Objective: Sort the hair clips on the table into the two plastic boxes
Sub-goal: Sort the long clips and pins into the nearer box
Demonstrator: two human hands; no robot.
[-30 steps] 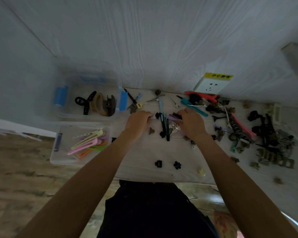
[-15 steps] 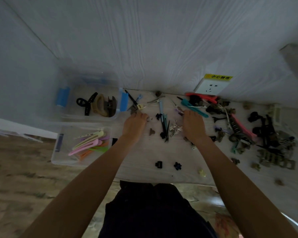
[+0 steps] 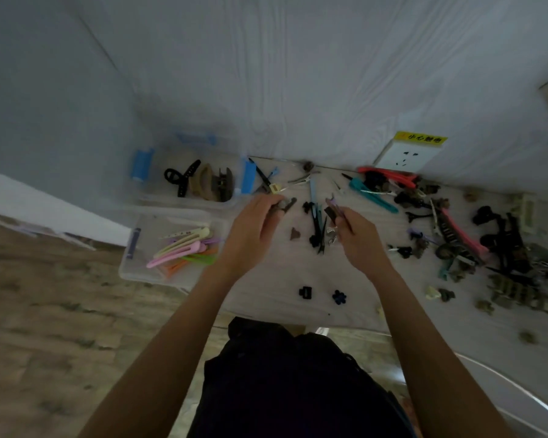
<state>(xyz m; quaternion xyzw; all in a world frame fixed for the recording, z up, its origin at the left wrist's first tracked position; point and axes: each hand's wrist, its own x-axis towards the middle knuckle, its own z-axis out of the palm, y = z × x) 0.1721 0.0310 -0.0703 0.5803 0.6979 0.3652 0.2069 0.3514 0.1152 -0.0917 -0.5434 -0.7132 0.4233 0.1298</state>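
Observation:
Two clear plastic boxes stand at the table's left. The far box (image 3: 184,197) holds several claw clips (image 3: 214,184); the near box (image 3: 140,273) holds several pastel flat clips (image 3: 184,248). My left hand (image 3: 253,229) is raised just right of the boxes and pinches a small dark clip (image 3: 285,205). My right hand (image 3: 358,238) is lifted over the table's middle, gripping a purple flat clip (image 3: 337,206) and a small dark piece. Between the hands lie black and blue flat clips (image 3: 317,226). A dense pile of hair clips (image 3: 475,235) covers the right side.
A wall socket (image 3: 405,156) with a yellow label sits on the wall behind the pile. Two small dark clips (image 3: 321,294) lie near the table's front edge. A brown mini clip (image 3: 295,233) lies between the hands. Wooden floor shows to the left.
Both hands have lifted off the table. The left now pinches a small dark clip; the right now holds a purple flat clip and has drawn back toward me.

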